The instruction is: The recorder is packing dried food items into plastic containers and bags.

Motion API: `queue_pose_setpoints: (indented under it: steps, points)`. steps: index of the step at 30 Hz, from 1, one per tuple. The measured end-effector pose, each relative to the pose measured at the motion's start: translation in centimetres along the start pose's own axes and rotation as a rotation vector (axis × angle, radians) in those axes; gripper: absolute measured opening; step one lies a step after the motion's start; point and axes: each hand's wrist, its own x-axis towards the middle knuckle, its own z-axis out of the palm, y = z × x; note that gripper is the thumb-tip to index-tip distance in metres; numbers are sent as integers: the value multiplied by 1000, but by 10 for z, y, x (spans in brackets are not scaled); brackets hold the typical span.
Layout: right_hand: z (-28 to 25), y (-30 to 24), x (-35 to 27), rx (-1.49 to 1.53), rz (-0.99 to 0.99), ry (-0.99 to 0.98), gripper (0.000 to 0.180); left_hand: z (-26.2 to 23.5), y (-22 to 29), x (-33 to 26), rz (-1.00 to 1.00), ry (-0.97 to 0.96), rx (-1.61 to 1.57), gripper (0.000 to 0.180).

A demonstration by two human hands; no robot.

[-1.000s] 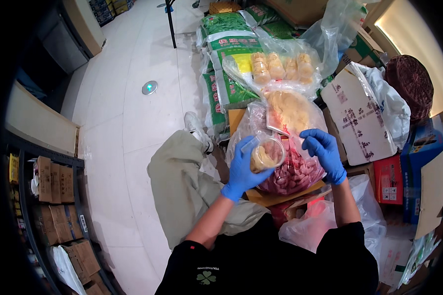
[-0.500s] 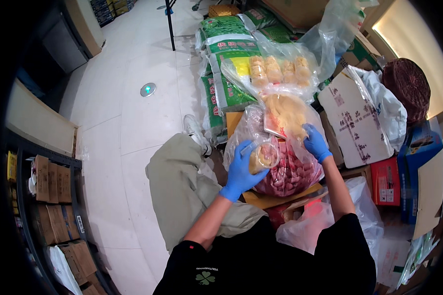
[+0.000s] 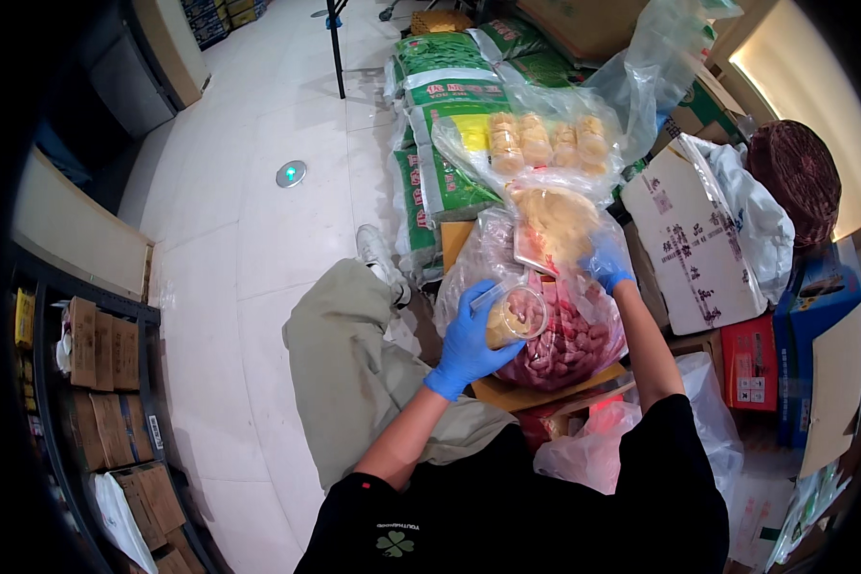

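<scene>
While the left hand (image 3: 469,335) curls its fingers around a clear cup (image 3: 517,316), the right hand (image 3: 607,263) pinches a small bag (image 3: 555,225) of pale bits just above it. The cup sits upright over a big bag of pink sausages (image 3: 564,335). The small bag lies up and to the right of the cup, close by.

sacks (image 3: 447,115) and cardboard box (image 3: 691,239) crowd ahead; floor (image 3: 258,220) left open

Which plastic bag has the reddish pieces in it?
The big clear bag right beside the left hand, lowest of the three. The bags above it hold pale yellow powder and round yellow cakes.
</scene>
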Motion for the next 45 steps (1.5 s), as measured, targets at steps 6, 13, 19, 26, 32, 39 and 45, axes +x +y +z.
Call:
queue_pose_setpoints:
  steps: [6, 13, 19, 26, 32, 39, 45]
  points:
    - [-6, -3, 1, 92, 35, 48, 33, 2, 0, 1, 35, -16, 42, 88]
    - [-1, 11, -9, 80, -50, 68, 37, 7, -2, 4, 40, -20, 21, 89]
    - [-17, -13, -34, 384, 79, 176, 49, 8, 0, 5, 53, -19, 32, 85]
    - [-90, -57, -105, 542, 268, -53, 46, 12, 4, 0, 52, -34, 29, 85]
    - [-168, -117, -154, 1017, 153, -139, 37, 27, 7, -1, 184, -44, 52, 91]
    - [-146, -168, -147, 906, -85, -126, 35, 40, 24, 4, 155, -97, 30, 92]
    - [-120, -182, -154, 531, -189, -82, 43, 35, 31, -7, 175, -106, 25, 90]
